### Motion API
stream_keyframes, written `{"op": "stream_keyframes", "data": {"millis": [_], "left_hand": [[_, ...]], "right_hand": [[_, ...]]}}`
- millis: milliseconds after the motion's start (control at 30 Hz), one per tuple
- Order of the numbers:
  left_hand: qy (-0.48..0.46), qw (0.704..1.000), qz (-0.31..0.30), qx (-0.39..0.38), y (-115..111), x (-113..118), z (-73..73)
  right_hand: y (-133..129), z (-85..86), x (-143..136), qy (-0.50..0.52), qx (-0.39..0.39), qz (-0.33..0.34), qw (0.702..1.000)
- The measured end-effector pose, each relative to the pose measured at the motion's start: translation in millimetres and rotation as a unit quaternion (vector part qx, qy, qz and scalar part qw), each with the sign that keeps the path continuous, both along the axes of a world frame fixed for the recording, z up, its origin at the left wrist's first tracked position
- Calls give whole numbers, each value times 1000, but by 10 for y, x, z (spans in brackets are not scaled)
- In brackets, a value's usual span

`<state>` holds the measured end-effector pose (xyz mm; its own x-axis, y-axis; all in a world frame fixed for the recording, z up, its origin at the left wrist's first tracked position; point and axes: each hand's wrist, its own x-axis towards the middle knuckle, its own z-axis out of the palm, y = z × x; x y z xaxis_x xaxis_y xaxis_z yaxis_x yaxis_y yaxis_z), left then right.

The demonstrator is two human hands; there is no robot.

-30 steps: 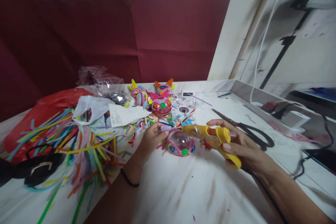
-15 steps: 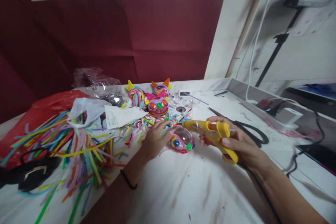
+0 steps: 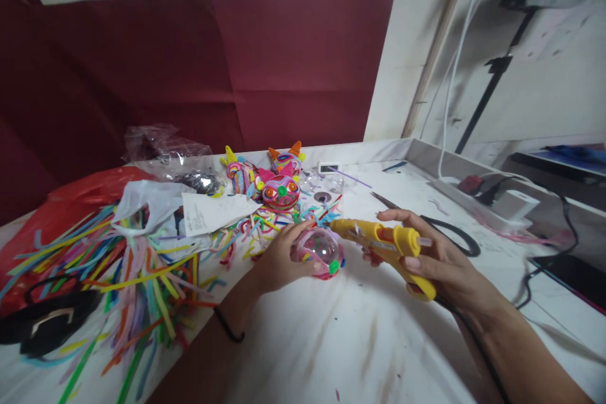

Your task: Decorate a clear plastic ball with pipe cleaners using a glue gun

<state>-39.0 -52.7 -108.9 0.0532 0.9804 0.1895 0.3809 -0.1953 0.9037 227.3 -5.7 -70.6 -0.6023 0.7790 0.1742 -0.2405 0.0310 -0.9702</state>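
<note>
A clear plastic ball, partly wrapped in pink pipe cleaner with a green dot at its front, rests on the white table. My left hand is curled around its left side, thumb at the front. My right hand grips a yellow hot glue gun by its handle; the nozzle points left, close to the ball's upper edge. A clear glue stick pokes out of the gun's rear. Behind the ball stand several finished, colourful pipe-cleaner heads, among them a pink one with orange eyes.
Loose pipe cleaners spread over the left side, near a black strap item and a red bag. Black scissors lie behind my right hand. A power strip with plugs and a phone are at the right.
My left hand has come down onto the ball and closed around its left side; the blue-and-yellow eye is now hidden. The glue gun stays near the ball, nozzle still pointing left.
</note>
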Motion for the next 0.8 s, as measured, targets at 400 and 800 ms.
{"op": "stream_keyframes", "data": {"millis": [400,800], "left_hand": [[57,995,14,76,-90,76,-15],[91,987,2,129,-140,154,-9]], "right_hand": [[-93,-17,34,-66,72,58,993],[-162,-62,96,-115,99,52,987]]}}
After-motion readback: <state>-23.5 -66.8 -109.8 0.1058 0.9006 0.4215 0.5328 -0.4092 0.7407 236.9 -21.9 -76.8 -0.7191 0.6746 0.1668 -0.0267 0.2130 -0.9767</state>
